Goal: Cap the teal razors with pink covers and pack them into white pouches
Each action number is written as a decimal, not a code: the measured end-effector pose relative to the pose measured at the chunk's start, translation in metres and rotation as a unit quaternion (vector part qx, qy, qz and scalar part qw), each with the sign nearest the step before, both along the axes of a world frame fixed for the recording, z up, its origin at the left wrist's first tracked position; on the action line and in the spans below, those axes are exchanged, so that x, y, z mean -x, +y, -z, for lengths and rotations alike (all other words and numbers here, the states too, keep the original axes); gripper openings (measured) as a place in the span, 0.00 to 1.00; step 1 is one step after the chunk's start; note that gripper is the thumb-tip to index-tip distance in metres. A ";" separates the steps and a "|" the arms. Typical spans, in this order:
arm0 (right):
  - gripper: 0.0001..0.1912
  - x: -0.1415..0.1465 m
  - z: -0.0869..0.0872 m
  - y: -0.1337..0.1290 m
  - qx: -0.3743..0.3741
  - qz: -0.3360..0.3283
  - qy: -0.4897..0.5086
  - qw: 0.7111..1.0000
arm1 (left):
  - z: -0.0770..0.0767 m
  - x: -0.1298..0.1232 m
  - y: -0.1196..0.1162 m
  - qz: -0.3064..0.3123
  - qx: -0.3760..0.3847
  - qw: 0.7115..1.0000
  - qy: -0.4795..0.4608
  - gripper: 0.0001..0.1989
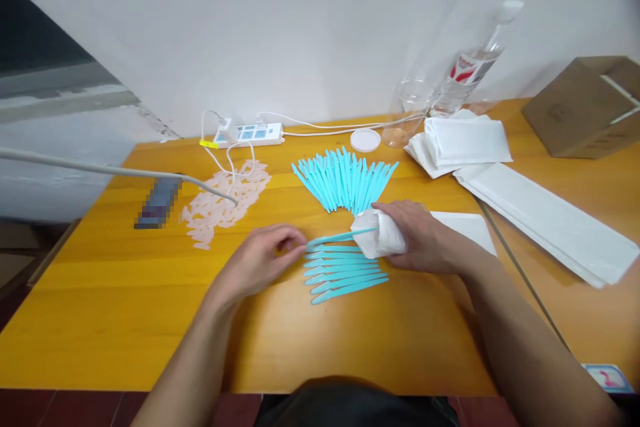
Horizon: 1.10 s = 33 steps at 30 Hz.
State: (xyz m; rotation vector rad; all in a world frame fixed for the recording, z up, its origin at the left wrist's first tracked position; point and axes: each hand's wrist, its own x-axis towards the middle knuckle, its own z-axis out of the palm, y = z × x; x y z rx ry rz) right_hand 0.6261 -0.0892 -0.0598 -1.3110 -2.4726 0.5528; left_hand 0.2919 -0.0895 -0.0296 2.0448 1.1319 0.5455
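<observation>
Currently, from where I stand, L hand (265, 255) pinches blue stick (333, 238) by one end, other end @ mouth of white pouch (391, 235); R hand (425, 237) clasps pouch.

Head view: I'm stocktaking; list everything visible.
Sticks: many, blue, centre
Pouch: one, white, centre
Pieces: many, pink, left
Blurred object: one, dark, left
Power strip: one, white, rear
Cables: several, pale, left and rear
Disc: one, white, rear
Container: one, clear, rear
Bottle: one, clear, rear right
Box: one, brown, table's right
Packets: several, white, right
Card: one, pale, lower right
Table: one or two, brown, throughout
Walls: count unclear, white, rear
Floor: one, red, bottom
Clothing: count unclear, dark, bottom
Left hand: one, bare, pinching a stick
Right hand: one, bare, around pouch
</observation>
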 end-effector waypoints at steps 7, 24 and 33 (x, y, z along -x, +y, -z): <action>0.41 0.010 0.001 -0.004 -0.030 -0.019 0.017 0.999 | 0.016 -0.064 0.016 0.009 -0.057 0.994 -0.093 0.10; 0.32 0.000 -0.006 -0.002 0.000 0.004 -0.018 1.000 | 0.019 0.038 -0.001 -0.113 0.030 0.993 0.013 0.11; 0.36 0.014 -0.002 -0.005 -0.020 -0.028 -0.002 0.999 | 0.005 -0.069 0.002 0.059 -0.061 0.996 -0.018 0.10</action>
